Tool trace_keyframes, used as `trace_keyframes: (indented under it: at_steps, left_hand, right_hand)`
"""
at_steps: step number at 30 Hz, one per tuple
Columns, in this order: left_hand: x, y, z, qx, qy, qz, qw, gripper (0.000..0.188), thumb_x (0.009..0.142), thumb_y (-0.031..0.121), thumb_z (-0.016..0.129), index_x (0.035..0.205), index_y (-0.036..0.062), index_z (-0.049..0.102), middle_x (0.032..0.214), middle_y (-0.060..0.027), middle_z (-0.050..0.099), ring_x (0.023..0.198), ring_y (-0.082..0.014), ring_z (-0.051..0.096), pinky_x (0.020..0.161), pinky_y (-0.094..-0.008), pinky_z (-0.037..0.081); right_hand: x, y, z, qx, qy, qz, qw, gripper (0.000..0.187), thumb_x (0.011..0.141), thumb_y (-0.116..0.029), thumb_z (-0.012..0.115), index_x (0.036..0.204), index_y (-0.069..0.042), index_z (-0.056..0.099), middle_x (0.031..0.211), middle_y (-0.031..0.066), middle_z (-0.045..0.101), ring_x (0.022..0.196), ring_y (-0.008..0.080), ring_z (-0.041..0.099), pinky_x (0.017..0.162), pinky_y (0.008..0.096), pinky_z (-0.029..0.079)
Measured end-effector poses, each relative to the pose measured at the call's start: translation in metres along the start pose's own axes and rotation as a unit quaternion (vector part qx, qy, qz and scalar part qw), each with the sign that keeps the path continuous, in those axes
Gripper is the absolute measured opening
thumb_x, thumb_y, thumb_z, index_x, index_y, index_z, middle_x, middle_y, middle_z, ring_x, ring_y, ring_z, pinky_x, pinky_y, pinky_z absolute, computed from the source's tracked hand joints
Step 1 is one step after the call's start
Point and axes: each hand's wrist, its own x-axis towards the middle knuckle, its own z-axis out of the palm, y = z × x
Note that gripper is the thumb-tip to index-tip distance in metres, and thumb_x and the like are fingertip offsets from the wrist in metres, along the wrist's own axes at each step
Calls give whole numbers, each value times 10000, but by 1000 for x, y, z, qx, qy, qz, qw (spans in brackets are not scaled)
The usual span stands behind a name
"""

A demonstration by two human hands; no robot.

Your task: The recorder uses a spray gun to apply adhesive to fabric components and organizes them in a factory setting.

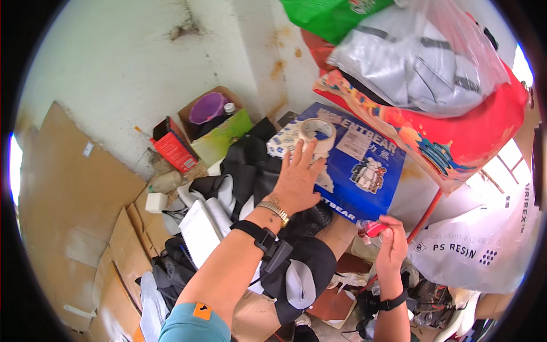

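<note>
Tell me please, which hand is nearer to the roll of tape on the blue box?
Left. The left hand, spread open, is at the near edge of the roll of tape. The right hand is farther away, lower and to the right, holding a small red item.

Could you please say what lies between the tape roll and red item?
The head view shows the blue box between the tape roll and red item.

Bold white lettering crosses the top of the blue box (pixel 342 176) and its near side; a white label (pixel 353 144) there has print too small to read. Dark lettering marks the white sack (pixel 478 242).
</note>
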Motion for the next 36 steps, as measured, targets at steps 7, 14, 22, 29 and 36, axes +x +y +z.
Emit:
trace_keyframes:
  at_steps: [7,14,22,29,36]
  left_hand:
    - [-81,39,-61,-514,39,-187,836,322,822,194,635,1065,-4,561,970,-114,603,922,-181,568,826,-281,441]
    - [-229,82,-155,-638,-53,-359,679,357,866,188,606,1162,15,506,855,4,592,699,-38,522,559,-199,456]
    - [-400,131,-230,-417,36,-488,766,408,793,140,656,1159,31,511,931,-61,602,816,-102,557,713,-268,471]
    - [-472,215,-263,-156,7,-513,844,266,860,283,558,1037,91,608,744,-73,603,672,-181,579,630,-311,469]
    - [-521,270,-281,-370,172,-568,715,232,904,203,476,962,11,595,812,-30,625,762,-104,561,705,-259,466]
  right_hand:
    - [-17,-76,14,468,56,318,823,248,940,-239,461,851,-27,554,800,86,627,632,137,590,442,263,473]
    - [-53,-173,62,529,-126,397,739,242,936,-218,475,844,-13,565,805,89,635,651,136,598,581,260,491]
    - [-108,-269,83,339,-502,-175,776,353,766,-18,540,1118,11,538,932,162,624,820,222,618,738,326,499]
    - [-173,-337,49,315,-714,-279,559,170,916,-126,461,888,-35,603,817,141,612,745,241,603,670,310,468]
    - [-278,-325,80,468,-633,-251,562,167,865,-152,523,801,-13,591,675,77,557,603,163,517,568,300,415]
